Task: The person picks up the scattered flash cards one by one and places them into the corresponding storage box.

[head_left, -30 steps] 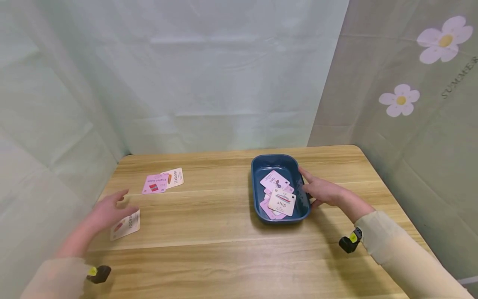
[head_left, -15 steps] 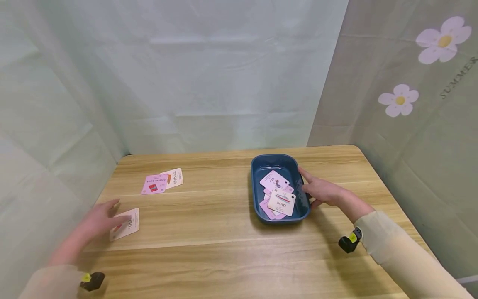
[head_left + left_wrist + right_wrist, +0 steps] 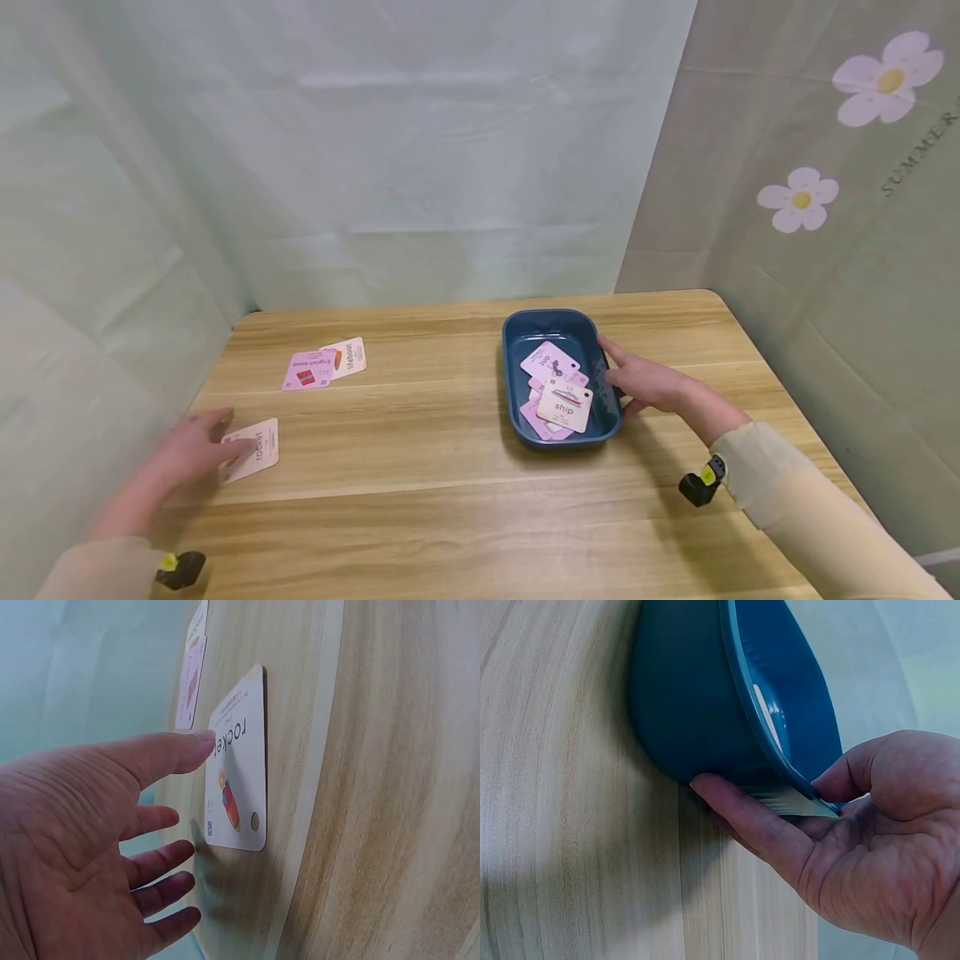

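My left hand (image 3: 187, 448) is over the white rocket card (image 3: 262, 448) at the left of the table, its fingers loosely spread. In the left wrist view the thumb tip overlaps the card's edge beside the printed word, and the other fingers are apart from the card. My right hand (image 3: 651, 383) grips the right side of a dark blue tray (image 3: 551, 323). Its thumb hooks over the rim while the fingers press the outer wall (image 3: 690, 697). Inside the tray lie several cards, with a ship card (image 3: 566, 406) on top and a pink card (image 3: 547, 362) behind it.
A pink English book card (image 3: 307, 371) partly covers a white lifeboat card (image 3: 351, 357) at the back left. The wooden table (image 3: 420, 467) meets hanging pale cloth (image 3: 450, 167) at the back and sides.
My left hand has moved down and slightly left over the rocket card, uncovering more of its printed word. The right hand and the tray have stayed put.
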A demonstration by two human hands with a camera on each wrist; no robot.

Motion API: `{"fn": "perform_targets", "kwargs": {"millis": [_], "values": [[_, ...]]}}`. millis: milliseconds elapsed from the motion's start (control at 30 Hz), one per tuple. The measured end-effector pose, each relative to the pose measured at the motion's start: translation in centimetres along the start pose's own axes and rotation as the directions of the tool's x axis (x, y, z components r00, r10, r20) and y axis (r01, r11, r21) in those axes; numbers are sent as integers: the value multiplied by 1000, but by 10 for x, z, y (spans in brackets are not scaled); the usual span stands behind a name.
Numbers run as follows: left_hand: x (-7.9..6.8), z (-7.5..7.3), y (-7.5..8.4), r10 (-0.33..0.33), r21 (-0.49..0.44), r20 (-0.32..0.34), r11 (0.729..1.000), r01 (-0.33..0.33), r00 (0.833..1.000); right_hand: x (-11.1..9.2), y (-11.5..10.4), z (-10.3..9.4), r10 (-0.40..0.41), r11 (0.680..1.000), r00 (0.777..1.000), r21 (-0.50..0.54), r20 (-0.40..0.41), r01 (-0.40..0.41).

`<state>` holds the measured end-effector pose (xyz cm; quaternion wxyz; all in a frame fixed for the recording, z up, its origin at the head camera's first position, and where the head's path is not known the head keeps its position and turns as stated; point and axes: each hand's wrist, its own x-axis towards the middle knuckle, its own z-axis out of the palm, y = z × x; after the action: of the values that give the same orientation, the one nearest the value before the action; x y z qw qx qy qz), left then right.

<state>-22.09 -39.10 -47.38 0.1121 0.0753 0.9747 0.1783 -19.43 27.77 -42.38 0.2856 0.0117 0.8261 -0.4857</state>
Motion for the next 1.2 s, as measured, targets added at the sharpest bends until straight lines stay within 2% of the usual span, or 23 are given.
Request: {"fn": "perform_targets", "kwargs": {"millis": [367, 633, 1200], "values": [[-1, 2, 0, -44, -33, 17, 998, 45, 999, -1, -2, 1, -3, 1000, 1000, 5, 6, 3], [0, 5, 0, -41, -45, -9, 998, 40, 999, 0, -2, 1, 9, 1000, 1000, 1, 5, -9], [1, 3, 0, -63, -42, -16, 997, 62, 998, 1, -2, 0, 13, 1000, 1000, 4, 2, -13]]}}
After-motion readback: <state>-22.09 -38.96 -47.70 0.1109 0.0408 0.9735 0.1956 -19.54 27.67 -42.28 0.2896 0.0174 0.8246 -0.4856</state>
